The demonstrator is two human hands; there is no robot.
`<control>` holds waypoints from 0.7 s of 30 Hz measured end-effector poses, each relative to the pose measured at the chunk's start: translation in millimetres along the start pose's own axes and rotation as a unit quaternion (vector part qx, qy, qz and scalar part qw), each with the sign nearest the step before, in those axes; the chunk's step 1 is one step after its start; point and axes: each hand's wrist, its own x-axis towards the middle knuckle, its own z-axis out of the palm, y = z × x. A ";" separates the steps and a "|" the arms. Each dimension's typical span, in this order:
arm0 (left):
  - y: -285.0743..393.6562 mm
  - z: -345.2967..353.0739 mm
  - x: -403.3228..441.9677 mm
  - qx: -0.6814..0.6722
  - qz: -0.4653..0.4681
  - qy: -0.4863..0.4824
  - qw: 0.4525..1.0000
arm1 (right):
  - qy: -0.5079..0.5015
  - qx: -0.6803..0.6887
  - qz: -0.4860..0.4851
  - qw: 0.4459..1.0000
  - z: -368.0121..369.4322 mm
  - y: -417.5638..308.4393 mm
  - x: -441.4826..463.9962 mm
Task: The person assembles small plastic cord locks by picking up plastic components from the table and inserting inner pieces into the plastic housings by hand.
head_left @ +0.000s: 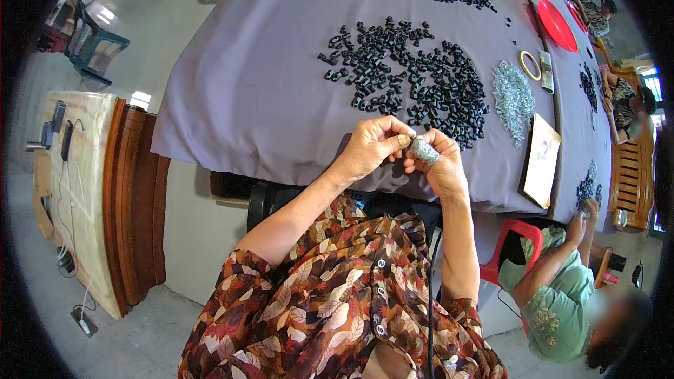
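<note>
Left hand (379,144), fingertips seemingly pinching a tiny piece (413,137), meets a grey speckled cover (425,151), worn or gripped unclear, at the curled right hand (448,168); black parts (456,95) lie beyond on the bench (246,91). Steady hands help.

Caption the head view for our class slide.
Left hand and right hand meet near small black pieces on a grey cloth.

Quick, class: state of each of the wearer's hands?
Left hand: pinched closed; contents too small to tell.
Right hand: closed; grey piece held or worn, cannot tell.
</note>
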 end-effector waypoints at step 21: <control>2.1 -0.9 -3.9 -0.047 0.017 -0.050 0.997 | -0.014 -0.062 0.053 0.997 0.8 -5.3 1.2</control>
